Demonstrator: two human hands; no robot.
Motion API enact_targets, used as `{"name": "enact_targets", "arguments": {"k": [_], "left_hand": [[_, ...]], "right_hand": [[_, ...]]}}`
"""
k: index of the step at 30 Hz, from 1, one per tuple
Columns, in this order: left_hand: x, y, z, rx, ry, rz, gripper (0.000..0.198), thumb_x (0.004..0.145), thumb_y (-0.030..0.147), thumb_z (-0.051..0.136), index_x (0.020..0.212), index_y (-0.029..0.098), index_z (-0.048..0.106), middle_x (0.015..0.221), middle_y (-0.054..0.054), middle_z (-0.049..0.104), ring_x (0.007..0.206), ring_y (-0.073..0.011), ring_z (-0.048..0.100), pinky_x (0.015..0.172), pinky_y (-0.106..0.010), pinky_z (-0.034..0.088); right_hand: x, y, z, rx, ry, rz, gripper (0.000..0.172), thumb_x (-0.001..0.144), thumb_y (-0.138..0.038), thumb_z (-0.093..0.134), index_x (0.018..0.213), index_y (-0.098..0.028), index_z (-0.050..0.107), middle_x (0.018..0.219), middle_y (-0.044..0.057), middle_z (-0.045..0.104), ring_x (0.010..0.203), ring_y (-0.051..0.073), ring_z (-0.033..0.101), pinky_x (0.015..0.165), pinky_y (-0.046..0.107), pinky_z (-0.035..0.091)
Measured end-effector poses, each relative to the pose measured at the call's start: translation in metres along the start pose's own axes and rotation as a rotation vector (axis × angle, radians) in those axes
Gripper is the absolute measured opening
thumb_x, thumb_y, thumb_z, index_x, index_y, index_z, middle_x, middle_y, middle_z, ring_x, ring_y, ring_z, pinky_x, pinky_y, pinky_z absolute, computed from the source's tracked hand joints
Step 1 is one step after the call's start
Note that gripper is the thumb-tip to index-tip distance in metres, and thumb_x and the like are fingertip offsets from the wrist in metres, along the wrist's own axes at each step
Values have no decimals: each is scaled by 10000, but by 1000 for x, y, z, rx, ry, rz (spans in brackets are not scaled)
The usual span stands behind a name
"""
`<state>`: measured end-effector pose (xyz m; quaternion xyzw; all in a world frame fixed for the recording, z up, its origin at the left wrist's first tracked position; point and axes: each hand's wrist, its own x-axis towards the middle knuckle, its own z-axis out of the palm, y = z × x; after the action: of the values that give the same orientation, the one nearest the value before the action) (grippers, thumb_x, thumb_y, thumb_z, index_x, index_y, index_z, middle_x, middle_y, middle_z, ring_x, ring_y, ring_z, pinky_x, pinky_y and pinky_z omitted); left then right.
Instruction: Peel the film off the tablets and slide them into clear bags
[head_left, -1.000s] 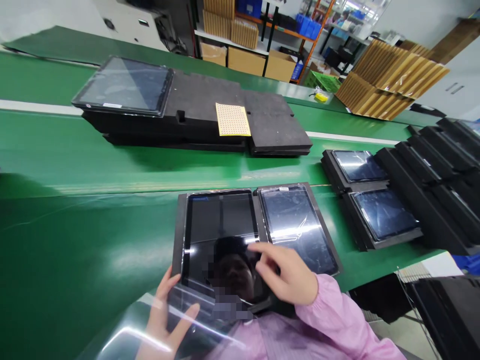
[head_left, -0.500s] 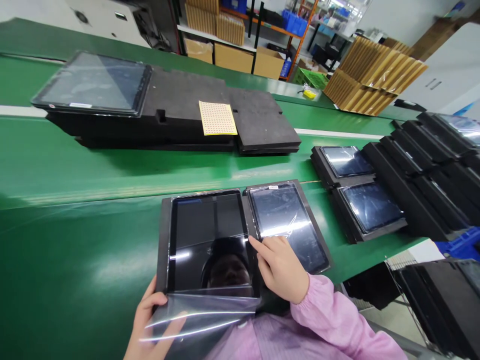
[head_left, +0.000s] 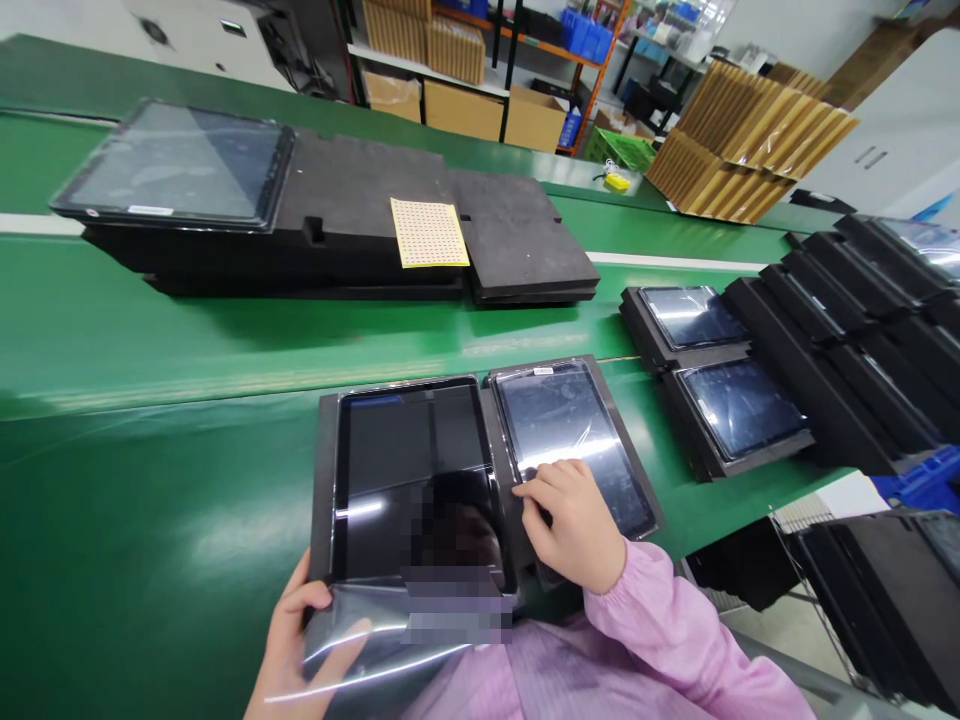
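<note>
A tablet [head_left: 405, 430] with a dark, glossy screen lies in a black foam tray [head_left: 324, 480] in front of me. A clear film [head_left: 390, 650] is folded back over its lower edge. My left hand [head_left: 296, 630] grips the tray's lower left corner, its thumb showing through the film. To the right lies a second tablet [head_left: 562, 410] in foam, a small white label at its top. My right hand [head_left: 566, 520] hovers over the gap between the two tablets, fingers curled and index fingertip near the first one's right edge. Whatever its fingers may pinch is hidden.
Across the green bench [head_left: 187, 480], foam blocks [head_left: 375, 180] carry another tablet [head_left: 180, 165] and a yellow label sheet [head_left: 429, 233]. Several foam trays with tablets [head_left: 742, 405] stack up at right. Behind are cardboard dividers [head_left: 750, 140] and a yellow object [head_left: 616, 182].
My right hand has drawn slightly right and back from the tablet's edge, its pointing index finger now curled in. My left hand stays at the corner. The view has shifted slightly.
</note>
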<state>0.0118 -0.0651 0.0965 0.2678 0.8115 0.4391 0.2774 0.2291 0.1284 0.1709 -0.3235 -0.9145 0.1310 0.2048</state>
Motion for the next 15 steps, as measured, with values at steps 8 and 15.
{"name": "enact_targets", "arguments": {"k": [8,15], "left_hand": [[-2,9,-5,-49,-149,-144,425,744,628,636,818,255,447,1534,-90,410,1315,-328,506,942,-431,534],[-4,2,11,-210,29,-105,580,622,620,738,1009,261,499,1460,-133,492,1309,-360,520,1048,-516,473]], "right_hand": [[-5,-3,-24,402,-176,-123,443,761,-93,481,1162,-163,655,992,101,691,915,220,637,815,387,521],[-10,-29,-24,617,-427,-286,602,831,-166,541,1430,-176,473,1468,164,528,1279,251,574,1040,412,480]]}}
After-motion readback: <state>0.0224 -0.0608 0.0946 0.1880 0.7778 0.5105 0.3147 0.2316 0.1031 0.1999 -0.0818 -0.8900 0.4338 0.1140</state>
